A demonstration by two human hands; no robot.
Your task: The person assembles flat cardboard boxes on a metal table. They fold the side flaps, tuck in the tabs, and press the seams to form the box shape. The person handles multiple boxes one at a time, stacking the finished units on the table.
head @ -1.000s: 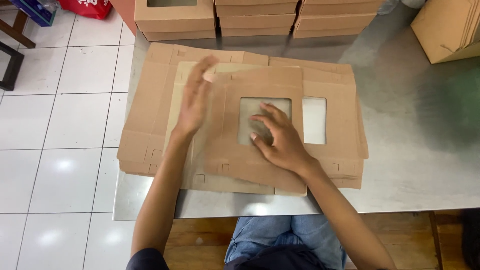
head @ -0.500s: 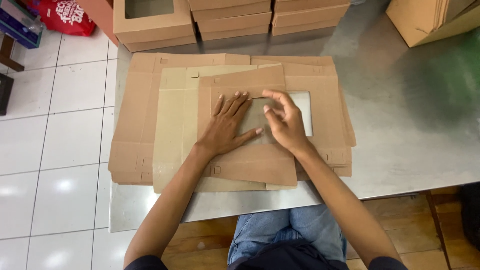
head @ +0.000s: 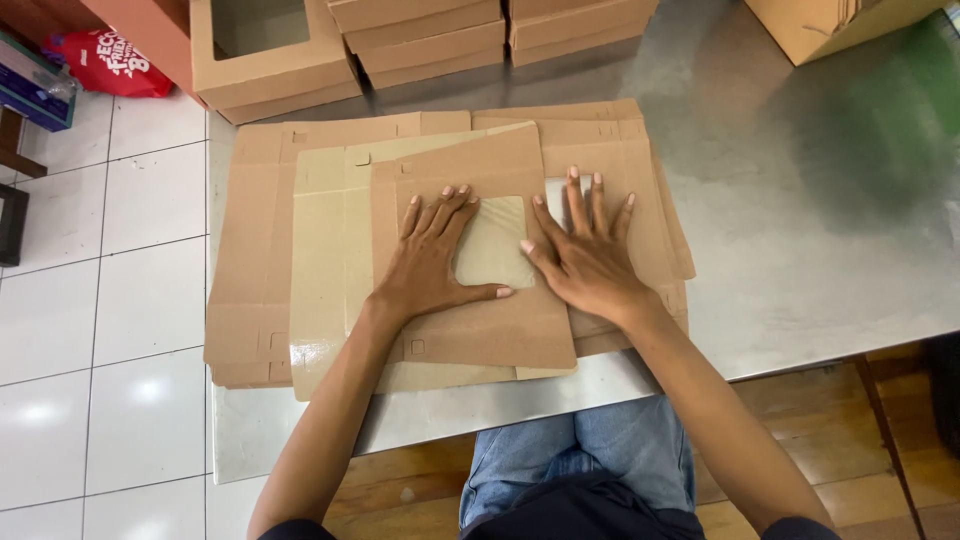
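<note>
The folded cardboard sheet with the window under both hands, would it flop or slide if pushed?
The cardboard sheet lies flat and thin, so it probably bends when lifted by one edge. It rests on a glossy sheet, so it may slide easily. Its window film looks fragile.

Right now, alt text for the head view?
Both hands press flat on a folded cardboard box blank: left hand beside its clear window, right hand on its right edge. The blank tops a stack of blanks on a steel table.
</note>
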